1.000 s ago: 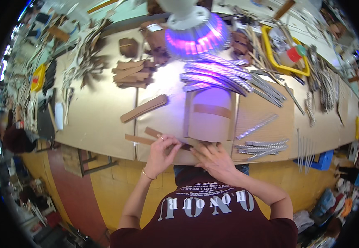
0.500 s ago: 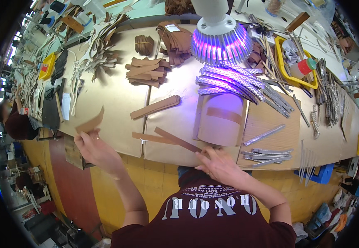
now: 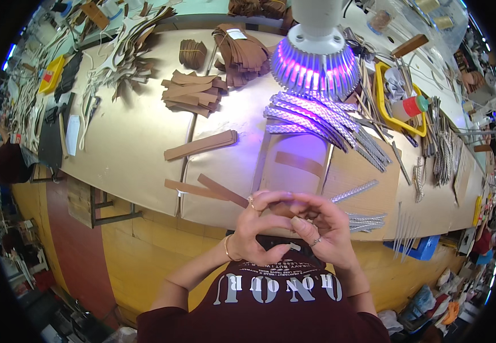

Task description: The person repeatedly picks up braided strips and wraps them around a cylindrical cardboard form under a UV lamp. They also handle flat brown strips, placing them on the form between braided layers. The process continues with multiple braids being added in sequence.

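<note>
Hands meet just below the tan board [image 3: 293, 166] at the worktop [image 3: 128, 143] edge: left hand [image 3: 259, 228] and right hand [image 3: 325, 231], grips narrow, pinching a small brown piece [image 3: 285, 210].

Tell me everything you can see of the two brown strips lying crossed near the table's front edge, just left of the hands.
The two brown strips are long, narrow, flat pieces that look like leather or thick card. One lies nearly level; the other, slightly darker, slants down to the right across it, making a shallow X. Both rest flat on the tan work sheet of the table. The slanted strip's lower end runs toward the left hand; whether they touch cannot be told. The right hand is apart from them.
</note>
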Available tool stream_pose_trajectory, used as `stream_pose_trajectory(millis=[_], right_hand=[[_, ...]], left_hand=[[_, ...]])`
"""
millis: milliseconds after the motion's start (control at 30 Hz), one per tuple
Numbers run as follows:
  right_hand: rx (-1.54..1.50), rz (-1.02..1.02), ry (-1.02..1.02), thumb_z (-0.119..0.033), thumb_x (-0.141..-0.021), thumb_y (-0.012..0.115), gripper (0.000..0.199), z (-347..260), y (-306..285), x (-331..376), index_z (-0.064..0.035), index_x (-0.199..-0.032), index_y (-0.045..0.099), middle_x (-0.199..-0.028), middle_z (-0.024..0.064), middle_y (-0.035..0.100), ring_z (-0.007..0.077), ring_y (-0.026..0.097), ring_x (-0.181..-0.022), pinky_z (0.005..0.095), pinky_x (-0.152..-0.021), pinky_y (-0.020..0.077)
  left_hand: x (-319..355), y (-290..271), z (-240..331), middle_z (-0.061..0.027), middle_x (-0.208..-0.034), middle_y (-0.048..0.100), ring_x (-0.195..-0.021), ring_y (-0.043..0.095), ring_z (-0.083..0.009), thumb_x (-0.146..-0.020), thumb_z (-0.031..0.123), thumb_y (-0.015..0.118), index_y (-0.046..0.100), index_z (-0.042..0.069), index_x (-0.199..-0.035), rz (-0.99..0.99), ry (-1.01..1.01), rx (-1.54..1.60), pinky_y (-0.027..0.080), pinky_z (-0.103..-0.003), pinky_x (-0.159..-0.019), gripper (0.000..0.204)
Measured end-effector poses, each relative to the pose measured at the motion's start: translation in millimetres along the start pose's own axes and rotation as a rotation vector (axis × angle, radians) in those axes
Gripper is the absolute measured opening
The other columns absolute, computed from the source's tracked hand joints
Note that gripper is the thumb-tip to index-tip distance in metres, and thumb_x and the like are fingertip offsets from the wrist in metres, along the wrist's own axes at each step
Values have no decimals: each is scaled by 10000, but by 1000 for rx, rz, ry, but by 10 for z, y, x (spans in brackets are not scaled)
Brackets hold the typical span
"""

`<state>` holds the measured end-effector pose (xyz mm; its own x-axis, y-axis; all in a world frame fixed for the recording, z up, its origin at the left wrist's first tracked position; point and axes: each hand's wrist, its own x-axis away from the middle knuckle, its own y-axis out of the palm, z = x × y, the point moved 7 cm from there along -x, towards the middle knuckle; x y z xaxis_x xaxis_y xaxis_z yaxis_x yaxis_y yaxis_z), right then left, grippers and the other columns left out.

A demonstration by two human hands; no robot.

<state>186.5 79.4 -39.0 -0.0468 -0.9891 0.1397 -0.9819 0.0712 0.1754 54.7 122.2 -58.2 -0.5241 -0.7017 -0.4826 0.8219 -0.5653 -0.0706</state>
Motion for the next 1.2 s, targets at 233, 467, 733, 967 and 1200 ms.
stream_pose_trajectory(millis=[233, 467, 733, 967, 1200], right_hand=[[-126, 138, -10, 18, -933, 607, 410, -123, -333, -65, 4, -1314, 455, -968, 92, 641, 152, 634, -894, 261, -747, 522], [83, 289, 41, 21, -919, 627, 386, 28, -866, 19, -15, -1268, 466, -923, 86, 649, 139, 641, -821, 248, -704, 507], [68, 333, 186, 23, -918, 623, 339, 375, -1043, 117, -19, -1220, 474, -903, 65, 636, 116, 612, -805, 249, -711, 512], [121, 356, 239, -5, -925, 621, 308, 587, -1093, 60, -7, -1208, 499, -899, 54, 620, 116, 590, -809, 254, -733, 486], [1264, 453, 132, -118, -839, 716, 296, 311, -1469, 212, -82, -1123, 643, -1056, 113, 591, 295, 585, -971, 386, -821, 473]], left_hand=[[-70, -41, -447, -45, -1031, 560, -963, 520, -109, -969, 87, 573, 427, 78, -1243, -93, -600, 685, 426, -270, -868, 310], [-156, -234, -794, -29, -946, 621, -846, 582, -67, -932, 108, 677, 533, 25, -1184, -160, -766, 496, 491, -220, -719, 303], [-13, -228, -987, -52, -923, 658, -827, 664, -109, -893, 17, 696, 530, 6, -1150, 93, -926, 650, 532, -226, -770, 307], [95, -249, -1075, -55, -934, 653, -828, 641, -92, -878, 12, 710, 528, -8, -1154, 185, -904, 475, 519, -220, -749, 331], [142, -412, -1006, -55, -1052, 636, -895, 602, -82, -932, 29, 637, 576, 1, -1120, 306, -803, 238, 502, -228, -794, 200]])
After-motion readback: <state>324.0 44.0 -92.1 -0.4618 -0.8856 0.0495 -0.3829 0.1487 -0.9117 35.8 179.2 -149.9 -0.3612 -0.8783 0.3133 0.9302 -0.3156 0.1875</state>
